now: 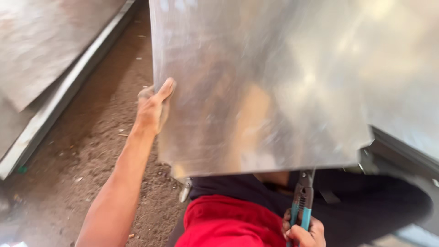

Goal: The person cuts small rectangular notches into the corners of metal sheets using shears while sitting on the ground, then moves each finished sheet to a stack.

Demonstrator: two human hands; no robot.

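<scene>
Across our lap stands the metal sheet (pixel 274 82), a large shiny panel tilted up in front of us, its lower edge running just above our red shirt (pixel 228 224) and dark trousers (pixel 366 206). Our left hand (pixel 153 107) grips the sheet's left edge, thumb pressed flat on the near face and the other fingers curled behind it, out of sight. Our right hand (pixel 304 231) is low and near, fingers wrapped shut around the teal handles of the pliers (pixel 302 196), whose tip meets the sheet's bottom edge; whether it truly bites the metal we cannot tell, since the picture is blurred there. Far left, more grey sheets (pixel 45 55) lie beside the dirt floor (pixel 100 151). We judge the bare edge a cutting risk: if the pliers slip or the panel swings, it could slide through our left palm or drop onto our legs.
</scene>
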